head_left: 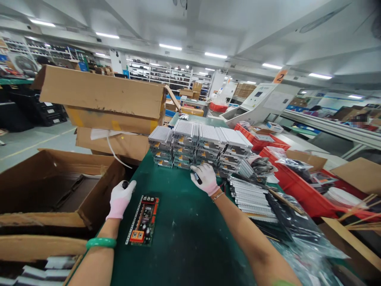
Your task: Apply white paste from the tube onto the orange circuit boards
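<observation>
My left hand, in a white glove, is closed at the table's left edge with a small black object between its fingers. Its kind is hard to make out. Beside it a green circuit board with orange and red parts and a perforated metal strip lies on the green table. My right hand, also gloved, is closed around a short black pen-like object. It is right in front of the stacked finned aluminium heat-sink housings; whether it touches them I cannot tell.
An open cardboard box stands left of the green table, with a larger box behind. Flat metal strips and plastic bags lie at the right. Beyond are red bins holding assorted parts.
</observation>
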`<state>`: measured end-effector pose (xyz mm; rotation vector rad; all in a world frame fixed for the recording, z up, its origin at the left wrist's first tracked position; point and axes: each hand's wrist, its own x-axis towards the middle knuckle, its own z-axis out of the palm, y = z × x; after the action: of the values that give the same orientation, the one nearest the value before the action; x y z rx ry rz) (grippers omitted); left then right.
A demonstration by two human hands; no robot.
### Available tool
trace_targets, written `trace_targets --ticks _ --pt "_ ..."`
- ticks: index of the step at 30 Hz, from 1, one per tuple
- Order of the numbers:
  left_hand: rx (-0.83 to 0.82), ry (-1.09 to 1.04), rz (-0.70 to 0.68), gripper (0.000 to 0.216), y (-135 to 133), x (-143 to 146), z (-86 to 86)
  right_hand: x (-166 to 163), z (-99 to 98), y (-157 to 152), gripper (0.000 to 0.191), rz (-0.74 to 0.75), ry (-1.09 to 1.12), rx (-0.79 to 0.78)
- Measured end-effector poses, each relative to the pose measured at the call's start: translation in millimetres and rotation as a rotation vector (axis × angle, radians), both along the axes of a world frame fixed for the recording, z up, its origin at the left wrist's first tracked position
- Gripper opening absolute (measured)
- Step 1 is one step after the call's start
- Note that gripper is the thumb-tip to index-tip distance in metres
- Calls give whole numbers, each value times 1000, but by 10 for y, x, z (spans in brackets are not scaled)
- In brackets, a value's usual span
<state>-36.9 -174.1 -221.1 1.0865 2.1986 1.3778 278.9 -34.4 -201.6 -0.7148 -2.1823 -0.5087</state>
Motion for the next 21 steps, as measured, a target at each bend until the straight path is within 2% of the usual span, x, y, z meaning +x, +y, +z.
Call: trace_targets --ticks 9,17,21 --pt "14 3 1 43 12 -1 -11 45 -60 84 24 -79 -8 -29" --pt "6 -5 6 43 6 -7 -16 47 -100 61 24 -76 -9 -41" --pt "16 -9 5 42 -1 7 -3 -92 -126 -9 23 -15 -46 -48"
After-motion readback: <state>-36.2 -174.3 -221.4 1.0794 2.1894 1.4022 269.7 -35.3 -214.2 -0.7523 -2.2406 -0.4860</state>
